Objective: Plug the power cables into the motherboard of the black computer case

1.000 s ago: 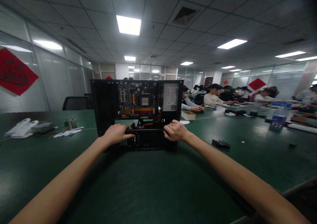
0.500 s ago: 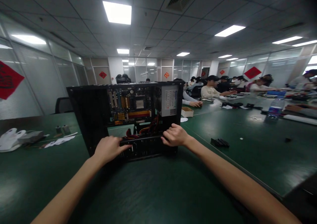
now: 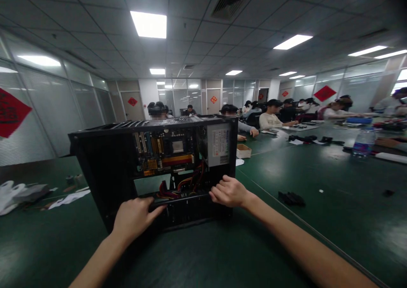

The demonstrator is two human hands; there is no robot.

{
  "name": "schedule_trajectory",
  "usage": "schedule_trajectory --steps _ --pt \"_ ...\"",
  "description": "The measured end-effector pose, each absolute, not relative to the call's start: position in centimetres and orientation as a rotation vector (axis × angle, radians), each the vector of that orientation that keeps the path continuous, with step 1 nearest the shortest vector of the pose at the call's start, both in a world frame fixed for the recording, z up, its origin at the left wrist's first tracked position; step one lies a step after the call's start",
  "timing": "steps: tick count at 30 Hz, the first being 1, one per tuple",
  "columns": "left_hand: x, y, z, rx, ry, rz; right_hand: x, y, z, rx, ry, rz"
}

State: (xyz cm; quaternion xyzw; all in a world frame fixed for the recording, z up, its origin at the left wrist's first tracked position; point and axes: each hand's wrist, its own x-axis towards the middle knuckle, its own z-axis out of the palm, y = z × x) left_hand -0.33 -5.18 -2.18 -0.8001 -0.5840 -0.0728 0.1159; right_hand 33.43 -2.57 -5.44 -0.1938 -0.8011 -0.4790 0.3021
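Head view has us gripping the black computer case (image 3: 190, 215) with both hands, its open side facing us and its base at the green table (image 3: 222, 258). The case has just swung round: its left end, as we look at it, stands closer to us than its right, so the open side now meets us at a slant. We judge that our paired hold is steering the whole case, not working on a part inside it.

Compared with the earlier frame, where the case is almost square-on, it looks larger and lower, and its slotted top now shows. Our hands have come lower with it.

Our left hand (image 3: 132, 218) is closed over the lower rail (image 3: 184, 199) of the case, thumb lying along the near side. Our right hand (image 3: 229, 191) has its fingers curled tight at the rail's right end; we cannot see the fingertips of either hand behind the metal. Inside the case, the motherboard (image 3: 170, 147) is upright, the power supply (image 3: 218, 146) sits at its upper right, and loose cables (image 3: 190, 180) hang just behind the rail.

Right of the case are a small open box (image 3: 243, 153) and dark loose parts (image 3: 291, 199); left of it lies a white bag (image 3: 11, 197).
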Motion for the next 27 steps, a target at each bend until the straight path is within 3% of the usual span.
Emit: schedule_trajectory --steps 27 --pt "-1.0 -4.5 -4.0 -2.311 -1.686 -0.235 31.7 -3.9 -6.2 -0.788 -2.050 -1.083"
